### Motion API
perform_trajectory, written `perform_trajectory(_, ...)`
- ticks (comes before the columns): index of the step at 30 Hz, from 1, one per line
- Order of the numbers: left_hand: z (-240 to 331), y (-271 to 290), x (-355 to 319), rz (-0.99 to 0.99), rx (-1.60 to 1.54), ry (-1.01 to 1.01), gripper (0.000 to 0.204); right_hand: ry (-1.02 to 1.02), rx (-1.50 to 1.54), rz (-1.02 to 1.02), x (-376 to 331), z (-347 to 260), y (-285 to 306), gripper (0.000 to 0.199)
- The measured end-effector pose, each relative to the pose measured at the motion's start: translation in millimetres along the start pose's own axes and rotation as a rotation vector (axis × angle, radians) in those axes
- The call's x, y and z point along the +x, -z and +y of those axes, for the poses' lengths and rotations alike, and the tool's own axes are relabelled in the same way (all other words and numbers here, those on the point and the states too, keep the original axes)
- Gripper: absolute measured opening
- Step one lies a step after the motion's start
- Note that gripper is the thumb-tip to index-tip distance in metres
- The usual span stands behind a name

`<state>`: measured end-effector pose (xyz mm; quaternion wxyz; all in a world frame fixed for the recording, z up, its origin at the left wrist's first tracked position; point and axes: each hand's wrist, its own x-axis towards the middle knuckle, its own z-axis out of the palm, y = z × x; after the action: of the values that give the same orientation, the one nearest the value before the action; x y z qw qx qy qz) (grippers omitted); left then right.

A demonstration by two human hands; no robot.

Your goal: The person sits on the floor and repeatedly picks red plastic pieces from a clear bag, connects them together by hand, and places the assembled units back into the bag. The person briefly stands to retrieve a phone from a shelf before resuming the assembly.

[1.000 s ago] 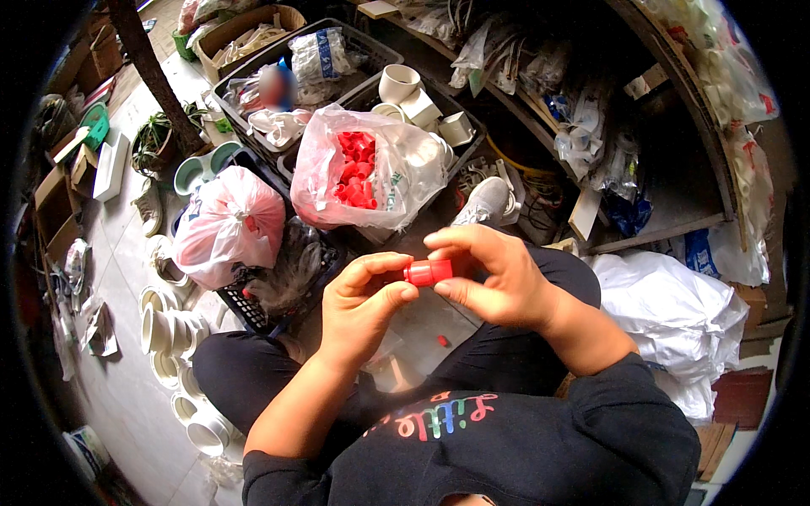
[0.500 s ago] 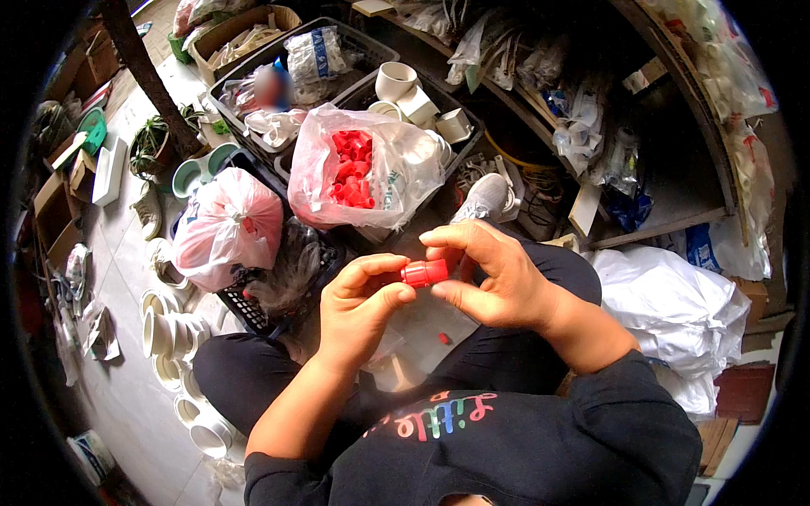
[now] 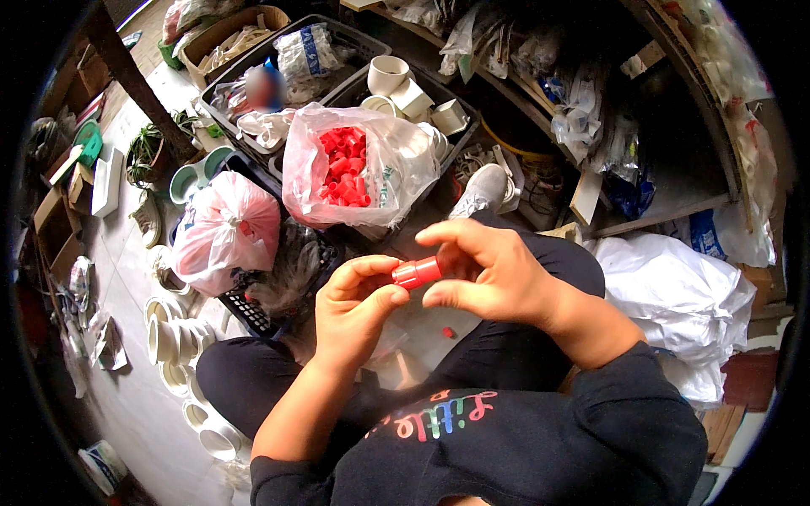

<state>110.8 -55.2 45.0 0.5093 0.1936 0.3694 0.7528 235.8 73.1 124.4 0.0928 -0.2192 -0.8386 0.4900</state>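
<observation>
A small red plastic pipe fitting (image 3: 417, 271), stepped in width, is pinched between the thumb and fingers of my left hand (image 3: 353, 310). Its narrower end points toward my right hand (image 3: 498, 274). That hand curves around this end with thumb and forefinger spread apart, and I see nothing gripped in it; its other fingers are partly hidden. Below the hands, a small red piece (image 3: 448, 332) lies between my legs. Beyond them stands an opened clear plastic bag (image 3: 396, 181) holding many similar red fittings (image 3: 344, 169).
A tied pinkish bag (image 3: 226, 232) sits on a dark basket (image 3: 245, 314) at the left. White plastic pipe fittings (image 3: 173, 341) line the floor beside my left knee. Grey crates (image 3: 354, 84) stand at the back. White sacks (image 3: 671, 295) and wooden shelving (image 3: 709, 110) are at the right.
The right hand's fingers have opened away from the red fitting, showing more of its narrower end. The fitting has shifted slightly left and tilted, staying in my left hand.
</observation>
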Motion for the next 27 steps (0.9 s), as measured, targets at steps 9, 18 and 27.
perform_trajectory(9,-4,-2,2,0.029,0.364,-0.128,0.028,0.028,-0.128,-0.111,6,11,6,0.022)
perform_trajectory(18,73,11,47,0.235,0.821,-0.405,0.029,0.157,-0.287,-0.116,90,58,15,0.019)
perform_trajectory(27,59,25,118,0.393,1.446,-0.292,0.067,-0.023,-0.320,-0.445,167,104,-31,0.025)
